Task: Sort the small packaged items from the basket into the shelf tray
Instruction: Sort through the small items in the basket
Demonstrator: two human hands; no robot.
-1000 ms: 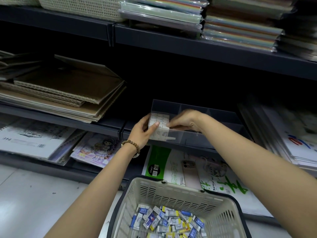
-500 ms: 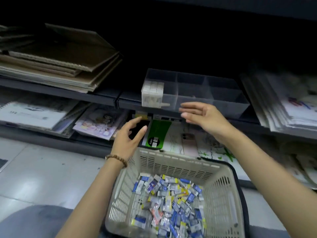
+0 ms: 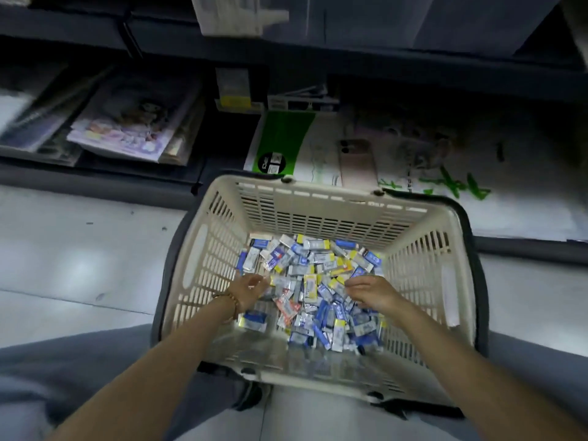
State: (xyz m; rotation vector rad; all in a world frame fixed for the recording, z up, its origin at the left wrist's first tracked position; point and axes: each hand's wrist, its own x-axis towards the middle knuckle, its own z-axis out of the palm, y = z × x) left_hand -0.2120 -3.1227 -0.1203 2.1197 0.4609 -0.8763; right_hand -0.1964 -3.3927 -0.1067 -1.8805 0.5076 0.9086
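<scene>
A cream plastic basket (image 3: 334, 190) stands on the floor between my knees. Its bottom is covered by several small packaged items (image 3: 313, 278) in blue, white and yellow wrappers. My left hand (image 3: 249, 289), with a bead bracelet at the wrist, reaches into the left side of the pile, its fingers touching the packets. My right hand (image 3: 370, 292) hovers over the right side of the pile with loosely curled fingers and nothing visibly held. The grey compartment tray (image 3: 397, 23) sits on the shelf at the top edge, with a white stack (image 3: 229, 14) in its left compartment.
Dark shelf edges (image 3: 286, 49) run across above the basket. The lowest shelf holds booklets (image 3: 133, 128) at the left and green-and-white paper packs (image 3: 286, 144) behind the basket. Pale floor tiles (image 3: 79, 265) lie to the left. My grey trouser legs (image 3: 63, 377) flank the basket.
Both hands have dropped from the shelf tray down into the basket's pile. The white stack stays in the tray. My view has tilted downward.
</scene>
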